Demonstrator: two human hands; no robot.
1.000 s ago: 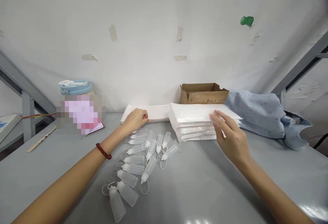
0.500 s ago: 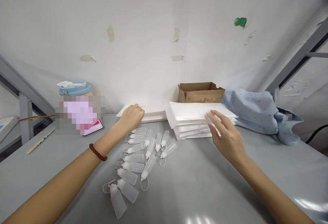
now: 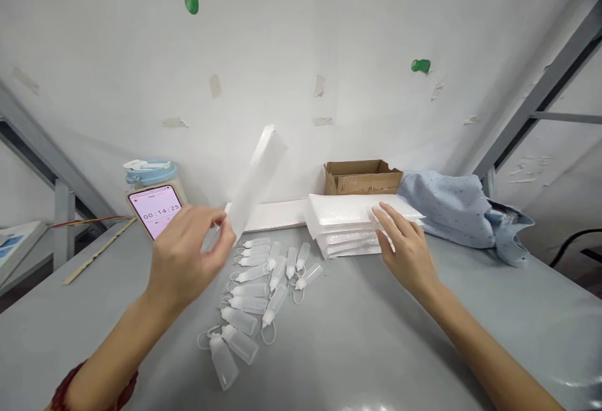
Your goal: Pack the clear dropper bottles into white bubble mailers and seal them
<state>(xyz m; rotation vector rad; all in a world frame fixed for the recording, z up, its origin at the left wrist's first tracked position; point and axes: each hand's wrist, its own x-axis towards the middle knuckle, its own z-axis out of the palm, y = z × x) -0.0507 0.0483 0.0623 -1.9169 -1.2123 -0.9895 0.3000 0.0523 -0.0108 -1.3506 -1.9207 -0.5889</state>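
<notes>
My left hand [image 3: 190, 254] pinches a thin, glossy white plastic envelope [image 3: 256, 179] by its lower end; it stands tilted in the air, blurred by motion. On the right, a stack of white bubble envelopes [image 3: 345, 210] lies on the table. My right hand [image 3: 407, 248] is at the near right side of that stack, fingers apart, fingertips at the top envelope; whether they press on it I cannot tell. Between my hands lie several small translucent squeeze bottles [image 3: 249, 304] with white caps on loops. Behind them rests a low white stack [image 3: 277, 215].
An open cardboard box [image 3: 364, 179] stands against the wall behind the envelopes. Light blue cloth [image 3: 439, 207] lies at the right. A phone [image 3: 155, 207] showing a timer leans on a blue-lidded container [image 3: 150, 172] at the left, near a thin wooden strip [image 3: 98, 253].
My left hand has come back toward me and left from the low white stack, lifting the plastic envelope. My right hand stays by the bubble envelopes. The view has tilted up slightly.
</notes>
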